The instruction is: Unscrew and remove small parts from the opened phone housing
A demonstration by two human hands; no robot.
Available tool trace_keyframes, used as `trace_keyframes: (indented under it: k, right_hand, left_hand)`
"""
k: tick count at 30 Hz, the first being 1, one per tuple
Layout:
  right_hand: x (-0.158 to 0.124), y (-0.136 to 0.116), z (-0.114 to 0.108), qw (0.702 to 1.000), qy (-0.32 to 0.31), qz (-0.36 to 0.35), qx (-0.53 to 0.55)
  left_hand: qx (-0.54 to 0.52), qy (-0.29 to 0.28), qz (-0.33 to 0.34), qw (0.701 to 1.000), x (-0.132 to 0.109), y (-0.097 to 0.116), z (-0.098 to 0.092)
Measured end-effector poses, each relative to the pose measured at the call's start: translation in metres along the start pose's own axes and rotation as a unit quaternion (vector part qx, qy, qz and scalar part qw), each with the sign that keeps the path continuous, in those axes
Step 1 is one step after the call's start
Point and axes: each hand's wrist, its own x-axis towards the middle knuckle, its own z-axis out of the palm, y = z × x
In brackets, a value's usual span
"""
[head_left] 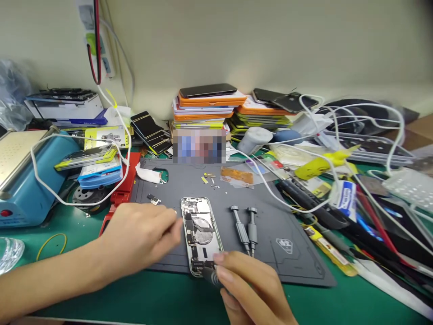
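An opened phone (200,228) lies face down on a grey work mat (287,225), its inner parts showing. My right hand (252,289) is closed on a dark screwdriver (210,275), the tip at the phone's near end. My left hand (142,234) rests on the mat at the phone's left edge, fingers curled toward it; whether they pinch anything is unclear. Two grey screwdrivers (245,228) lie on the mat to the right of the phone. Small loose parts (209,178) sit near the mat's far edge.
Stacked phone boxes with phones on top (208,106) line the wall. A blue machine (23,180) stands at left, a red tool (123,192) beside the mat. White cables (338,135), tools and a yellow bottle (318,164) crowd the right side. A glass dish (8,253) sits near left.
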Motion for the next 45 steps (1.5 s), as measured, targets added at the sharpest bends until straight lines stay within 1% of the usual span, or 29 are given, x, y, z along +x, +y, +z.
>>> trace_keyframes:
  k: [2,3,4,6,8,10,13,16,18,21,23,26,28,30,33,37,38,41,45]
  right_hand:
    - [-0.001,0.002,-0.001,1.0,-0.001,0.005,0.009]
    - [-0.002,0.003,-0.001,1.0,0.003,0.003,0.009]
    - [-0.003,0.003,-0.001,1.0,0.004,-0.001,0.006]
    - [-0.005,0.004,0.0,1.0,0.002,-0.009,0.0]
    - [-0.005,0.005,0.001,1.0,-0.006,-0.012,0.007]
    - [-0.005,0.005,0.002,1.0,-0.003,-0.008,0.023]
    - [-0.002,0.005,0.003,1.0,-0.002,-0.006,0.028]
    - [0.002,0.005,0.003,0.999,-0.006,-0.019,0.029]
    - [0.003,0.004,0.003,0.999,0.002,-0.022,0.03]
    - [0.002,0.004,0.002,1.0,0.002,-0.015,0.027]
    - [0.0,0.004,0.002,1.0,-0.001,-0.005,0.021]
    - [-0.002,0.003,0.002,1.0,-0.006,-0.003,0.017]
    - [-0.001,0.003,0.001,1.0,-0.009,-0.006,0.017]
    - [0.0,0.003,0.001,1.0,-0.01,-0.007,0.019]
    - [0.001,0.003,0.0,1.0,-0.004,-0.006,0.021]
    - [0.003,0.002,0.0,1.0,-0.009,-0.008,0.029]
    - [0.004,0.002,0.0,0.999,-0.009,-0.006,0.031]
    - [0.004,0.002,0.001,0.999,-0.007,-0.002,0.038]
    - [0.001,0.005,0.001,0.998,-0.012,-0.007,0.058]
  left_hand:
    - [0.098,-0.048,-0.007,0.994,0.005,-0.014,-0.004]
    - [0.127,-0.076,-0.017,0.989,0.007,-0.02,-0.005]
    - [0.145,-0.117,-0.035,0.982,0.008,-0.024,-0.006]
    - [0.152,-0.198,-0.071,0.966,0.011,-0.029,-0.011]
    - [0.145,-0.265,-0.101,0.948,0.013,-0.029,-0.017]
    - [0.144,-0.311,-0.115,0.933,0.015,-0.027,-0.024]
    - [0.15,-0.349,-0.105,0.919,0.013,-0.027,-0.029]
    - [0.145,-0.363,-0.096,0.915,0.01,-0.029,-0.029]
    - [0.138,-0.363,-0.1,0.916,0.008,-0.031,-0.027]
    - [0.123,-0.355,-0.099,0.922,0.007,-0.033,-0.024]
    - [0.122,-0.359,-0.094,0.921,0.007,-0.034,-0.022]
    - [0.139,-0.375,-0.086,0.913,0.008,-0.034,-0.023]
    - [0.139,-0.374,-0.084,0.913,0.01,-0.032,-0.025]
    - [0.116,-0.366,-0.088,0.919,0.012,-0.027,-0.029]
    - [0.044,-0.369,-0.085,0.925,0.011,-0.017,-0.033]
    - [-0.099,-0.398,-0.041,0.911,0.001,0.003,-0.03]
    - [-0.109,-0.403,-0.022,0.908,-0.002,0.007,-0.028]
    - [-0.072,-0.414,0.019,0.907,-0.007,0.017,-0.019]
    - [-0.041,-0.416,0.025,0.908,-0.007,0.019,-0.01]
